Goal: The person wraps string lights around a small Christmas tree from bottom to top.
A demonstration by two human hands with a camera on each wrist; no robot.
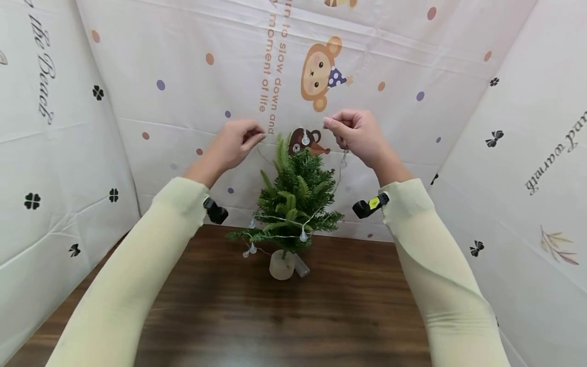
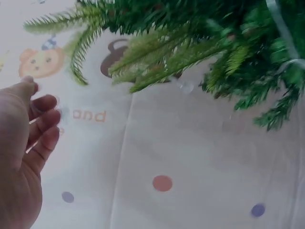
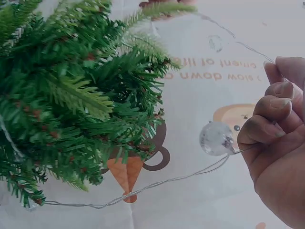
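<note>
A small green artificial Christmas tree [image 1: 293, 186] stands between my hands on a pale round base [image 1: 282, 266]. Clear string lights wind round its lower branches, with a bulb [image 1: 303, 235] in front. My right hand [image 1: 362, 136] pinches the wire beside the treetop; in the right wrist view the wire also runs through its curled fingers, a round bulb [image 3: 216, 138] hanging close by. My left hand [image 1: 238, 144], left of the top, pinches the thin wire between thumb and fingers. Another bulb [image 1: 305, 137] hangs over the treetop between both hands.
A clear battery box [image 1: 301, 266] lies behind the base on the dark wooden table [image 1: 275, 316]. Printed white cloth [image 1: 183, 92] with cartoon animals hangs close behind the tree and along both sides. Black wrist cameras [image 1: 215, 211] sit at both cuffs.
</note>
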